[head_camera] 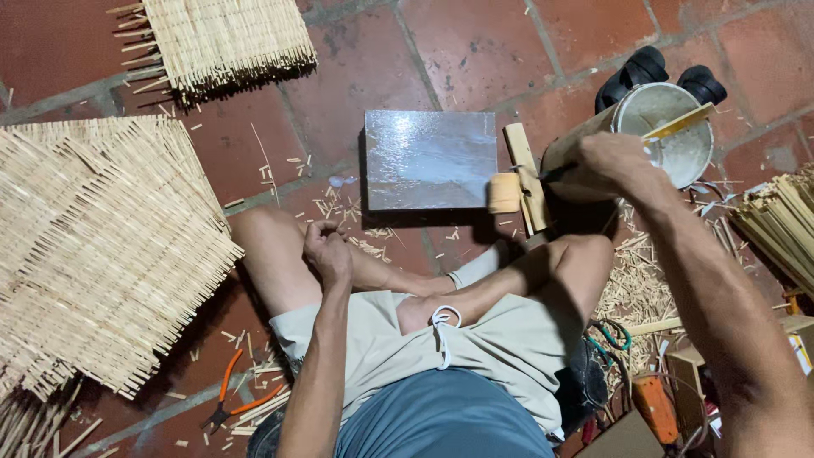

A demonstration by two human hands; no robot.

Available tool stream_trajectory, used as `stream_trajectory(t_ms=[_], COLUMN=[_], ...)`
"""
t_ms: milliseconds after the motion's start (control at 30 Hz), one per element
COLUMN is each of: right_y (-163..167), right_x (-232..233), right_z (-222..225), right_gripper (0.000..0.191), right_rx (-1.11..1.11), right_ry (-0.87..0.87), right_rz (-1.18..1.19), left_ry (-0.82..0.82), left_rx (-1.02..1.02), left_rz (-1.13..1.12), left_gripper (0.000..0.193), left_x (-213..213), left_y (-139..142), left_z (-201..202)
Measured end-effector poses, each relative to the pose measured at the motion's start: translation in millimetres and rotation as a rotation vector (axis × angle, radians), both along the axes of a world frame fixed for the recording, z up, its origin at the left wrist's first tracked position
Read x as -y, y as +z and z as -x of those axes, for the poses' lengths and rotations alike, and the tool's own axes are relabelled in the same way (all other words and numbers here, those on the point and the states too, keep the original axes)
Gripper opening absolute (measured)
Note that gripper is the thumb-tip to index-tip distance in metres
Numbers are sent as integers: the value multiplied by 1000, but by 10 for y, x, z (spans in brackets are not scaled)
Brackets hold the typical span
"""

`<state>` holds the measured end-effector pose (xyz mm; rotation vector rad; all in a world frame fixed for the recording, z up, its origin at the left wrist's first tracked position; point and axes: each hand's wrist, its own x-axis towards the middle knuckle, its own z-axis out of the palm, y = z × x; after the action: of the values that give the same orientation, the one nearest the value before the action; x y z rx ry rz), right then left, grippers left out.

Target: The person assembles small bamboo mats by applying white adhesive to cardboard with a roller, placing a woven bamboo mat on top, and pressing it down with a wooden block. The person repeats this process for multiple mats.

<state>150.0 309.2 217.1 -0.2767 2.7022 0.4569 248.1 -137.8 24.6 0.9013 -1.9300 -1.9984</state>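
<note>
I sit cross-legged on a red tile floor. My right hand reaches forward and grips a thin dark tool or handle at the side of a tilted round container with a pale inside; a flat yellow stick lies across its rim. My left hand rests loosely curled on my left knee and holds nothing I can see. In front of my legs lies a shiny grey rectangular block, with a wooden mallet beside its right edge.
Woven bamboo mats lie at the left and another at the top. Orange-handled pliers lie by my left hip. A bundle of bamboo strips is at the right, with offcuts, scissors and an orange tool below.
</note>
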Motion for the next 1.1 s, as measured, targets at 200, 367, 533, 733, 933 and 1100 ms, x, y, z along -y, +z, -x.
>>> stream_trajectory(t_ms=[200, 367, 533, 733, 933, 1100], right_y=[19, -294, -716, -704, -416, -331], right_x=[197, 1508, 2565, 2810, 2814, 2637], right_z=[-163, -115, 149, -397, -1593, -1829], right_gripper=[36, 47, 40, 43, 44, 37], right_rx=[-140, -11, -285, -317, -145, -185], right_ry=[-81, -552, -347, -194, -332, -427], right_rz=[380, 1135, 1137, 1019, 967, 1019], left_ry=[-18, -26, -3, 1, 2, 39], left_rx=[-24, -75, -36, -39, -119, -179], left_rz=[-41, -11, 23, -167, -269, -345], left_gripper=[23, 17, 18, 22, 19, 22], left_x=[-17, 11, 46, 92, 101, 97], left_y=[-43, -67, -60, -94, -201, -234], left_z=[43, 61, 51, 74, 32, 13])
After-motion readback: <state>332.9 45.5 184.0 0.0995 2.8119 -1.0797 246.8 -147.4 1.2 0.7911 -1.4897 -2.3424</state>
